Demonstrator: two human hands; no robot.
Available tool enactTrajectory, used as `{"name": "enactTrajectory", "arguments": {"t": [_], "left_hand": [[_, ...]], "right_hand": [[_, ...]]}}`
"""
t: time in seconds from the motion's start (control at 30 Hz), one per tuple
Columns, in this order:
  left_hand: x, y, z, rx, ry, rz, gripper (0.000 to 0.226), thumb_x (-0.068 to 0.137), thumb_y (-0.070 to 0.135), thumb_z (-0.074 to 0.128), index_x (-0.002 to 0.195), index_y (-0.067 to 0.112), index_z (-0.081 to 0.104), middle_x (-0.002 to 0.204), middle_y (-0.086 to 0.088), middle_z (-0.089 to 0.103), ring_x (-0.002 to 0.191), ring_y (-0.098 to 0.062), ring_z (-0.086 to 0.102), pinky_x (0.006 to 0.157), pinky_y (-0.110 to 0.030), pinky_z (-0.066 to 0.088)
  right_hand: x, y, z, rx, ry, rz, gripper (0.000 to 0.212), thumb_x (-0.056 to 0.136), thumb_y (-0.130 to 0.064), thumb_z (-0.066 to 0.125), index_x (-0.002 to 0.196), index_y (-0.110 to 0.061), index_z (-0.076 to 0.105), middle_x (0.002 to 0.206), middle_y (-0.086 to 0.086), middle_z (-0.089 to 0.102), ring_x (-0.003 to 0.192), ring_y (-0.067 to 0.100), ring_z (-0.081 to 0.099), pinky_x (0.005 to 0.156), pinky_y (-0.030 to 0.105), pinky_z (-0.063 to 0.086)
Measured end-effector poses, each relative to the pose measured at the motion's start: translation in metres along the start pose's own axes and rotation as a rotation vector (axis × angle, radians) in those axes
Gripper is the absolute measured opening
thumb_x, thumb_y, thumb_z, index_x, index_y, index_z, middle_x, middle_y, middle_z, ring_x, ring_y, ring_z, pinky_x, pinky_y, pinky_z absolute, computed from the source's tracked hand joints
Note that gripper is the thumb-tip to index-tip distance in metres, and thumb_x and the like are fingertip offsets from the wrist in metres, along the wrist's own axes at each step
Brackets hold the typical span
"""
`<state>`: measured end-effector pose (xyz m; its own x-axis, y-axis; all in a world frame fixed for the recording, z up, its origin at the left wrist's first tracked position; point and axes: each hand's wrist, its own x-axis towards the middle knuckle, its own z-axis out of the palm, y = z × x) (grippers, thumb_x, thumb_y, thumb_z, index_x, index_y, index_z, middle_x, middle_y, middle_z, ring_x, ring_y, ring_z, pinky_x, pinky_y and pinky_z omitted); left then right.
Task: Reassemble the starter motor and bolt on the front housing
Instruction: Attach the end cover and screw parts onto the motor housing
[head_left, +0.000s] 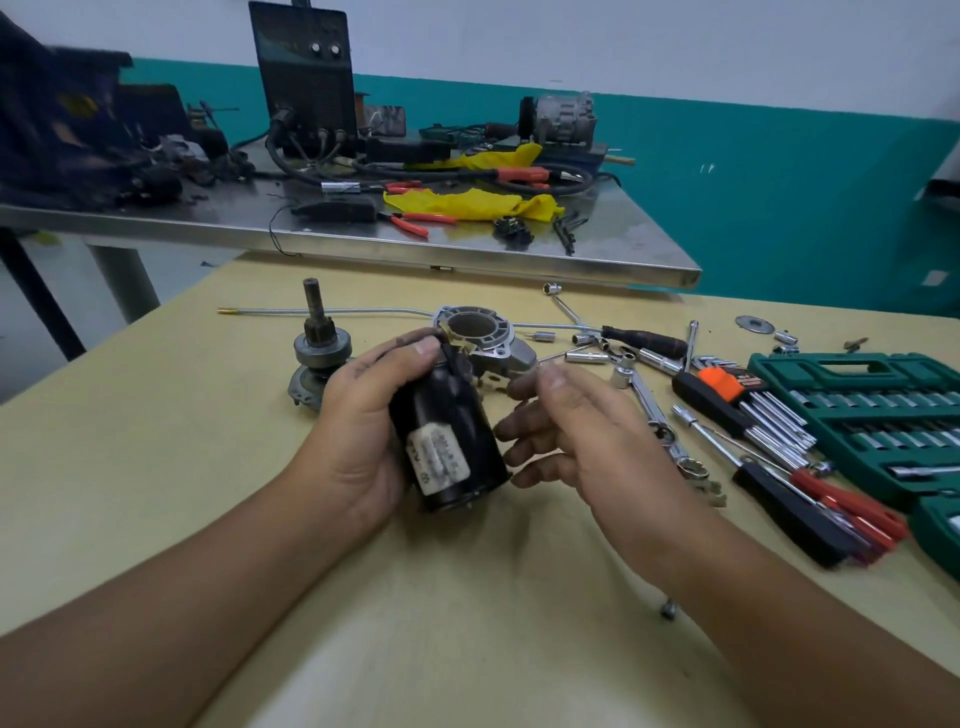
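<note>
Starter motor body, a black steel cylinder with a worn white label (449, 434), sits tilted above the pale yellow tabletop (467, 597), its far end meeting the cast aluminium front housing with a round open bore (480, 335). Whether the two are already seated together cannot be told from this angle. The left hand (358, 431) wraps the cylinder from its left side, thumb curled over the top near the joint. The right hand (576, 431) hovers just beside the cylinder's right flank, fingers loosely spread and gripping nothing; the fingertips look close to the casing but contact is unclear.

Judging by the steel shell, the body is probably heavy for its bulk, rigid, and smooth enough to slip in greasy fingers, so a full wrap round the mid-barrel, as the left hand has it, seems the safest hold. The housing's thin flange ears are likely the more brittle part and poor places to pull on.

A grey drive gear on a splined shaft (317, 343) stands upright on the table to the left, well apart from the motor's open end. A green socket set case (872, 410) lies to the right.
</note>
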<state>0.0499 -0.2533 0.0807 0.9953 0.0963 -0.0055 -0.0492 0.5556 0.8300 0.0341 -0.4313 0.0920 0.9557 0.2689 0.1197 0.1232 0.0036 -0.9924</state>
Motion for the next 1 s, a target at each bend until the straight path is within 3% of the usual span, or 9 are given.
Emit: {"name": "enactTrajectory", "arguments": {"t": [0.07,0.17,0.27,0.4,0.5,0.6,0.73,0.87,1.0], "left_hand": [[-0.003,0.005,0.004,-0.092,0.02,-0.085,0.034,0.077,0.033,0.077,0.1,0.008,0.075,0.108,-0.024,0.07,0.098,-0.039,0.069,0.095,-0.063,0.056],[-0.009,0.01,0.008,-0.343,-0.028,-0.184,0.046,0.084,0.046,0.07,0.083,0.002,0.083,0.097,-0.019,0.076,0.085,-0.035,0.077,0.073,-0.054,0.064],[-0.011,0.008,0.007,-0.381,-0.102,-0.246,0.062,0.087,0.053,0.065,0.097,-0.005,0.081,0.106,-0.026,0.076,0.095,-0.038,0.077,0.072,-0.053,0.064],[-0.008,0.007,0.005,-0.218,-0.14,-0.275,0.06,0.08,0.042,0.078,0.122,0.0,0.073,0.122,-0.023,0.073,0.109,-0.038,0.074,0.08,-0.049,0.064],[0.0,0.013,-0.006,0.15,-0.34,-0.193,0.068,0.053,0.053,0.098,0.107,0.015,0.082,0.112,-0.014,0.077,0.097,-0.032,0.077,0.077,-0.039,0.064],[0.006,0.018,-0.018,0.464,-0.604,-0.18,0.091,0.048,0.034,0.103,0.126,0.006,0.067,0.112,-0.016,0.076,0.091,-0.029,0.075,0.075,-0.034,0.063],[0.007,0.011,-0.025,0.644,-0.64,-0.062,0.067,0.057,0.013,0.094,0.12,0.007,0.07,0.12,-0.015,0.076,0.113,-0.032,0.073,0.094,-0.038,0.058],[0.006,0.01,-0.023,0.782,-0.607,0.082,0.07,0.057,0.012,0.099,0.121,0.017,0.071,0.12,-0.009,0.075,0.115,-0.029,0.071,0.101,-0.054,0.057],[-0.004,0.003,-0.012,0.908,-0.59,0.362,0.079,0.055,0.029,0.101,0.125,0.03,0.064,0.119,0.005,0.072,0.115,-0.02,0.069,0.097,-0.041,0.056]], "right_hand": [[-0.005,0.004,0.001,-0.084,-0.006,-0.041,0.033,0.074,-0.061,0.071,0.1,-0.04,0.068,0.097,-0.003,0.076,0.089,0.014,0.073,0.078,0.041,0.058],[-0.015,0.008,0.011,-0.433,-0.065,-0.229,0.075,0.056,-0.067,0.086,0.12,-0.062,0.047,0.114,-0.03,0.067,0.105,-0.004,0.067,0.083,0.016,0.053],[-0.017,0.017,0.019,-0.435,0.066,-0.394,0.071,0.065,-0.056,0.087,0.125,-0.054,0.049,0.111,-0.029,0.069,0.101,-0.003,0.069,0.079,0.011,0.052],[-0.016,0.016,0.009,-0.149,0.183,-0.34,0.047,0.071,-0.036,0.085,0.112,-0.042,0.064,0.101,-0.007,0.076,0.089,0.014,0.075,0.076,0.037,0.061],[-0.012,0.002,-0.002,0.069,0.217,-0.338,0.026,0.079,-0.02,0.075,0.102,-0.029,0.07,0.084,-0.002,0.076,0.063,0.005,0.066,0.053,0.019,0.05],[-0.012,-0.009,-0.009,0.169,0.207,-0.307,0.019,0.074,-0.028,0.076,0.093,-0.027,0.075,0.071,-0.002,0.069,0.052,0.004,0.055,0.042,0.016,0.038],[-0.015,-0.012,-0.012,-0.004,0.176,-0.354,0.023,0.079,-0.019,0.068,0.087,-0.04,0.075,0.076,-0.008,0.074,0.068,0.008,0.071,0.049,0.015,0.048],[-0.012,-0.009,-0.014,-0.144,0.205,-0.321,0.019,0.075,-0.021,0.073,0.09,-0.033,0.074,0.087,0.0,0.076,0.082,0.024,0.074,0.06,0.039,0.063],[-0.013,-0.008,-0.01,-0.37,0.173,-0.39,0.021,0.069,-0.03,0.079,0.088,-0.035,0.071,0.086,-0.011,0.075,0.082,0.012,0.073,0.063,0.022,0.057]]}}
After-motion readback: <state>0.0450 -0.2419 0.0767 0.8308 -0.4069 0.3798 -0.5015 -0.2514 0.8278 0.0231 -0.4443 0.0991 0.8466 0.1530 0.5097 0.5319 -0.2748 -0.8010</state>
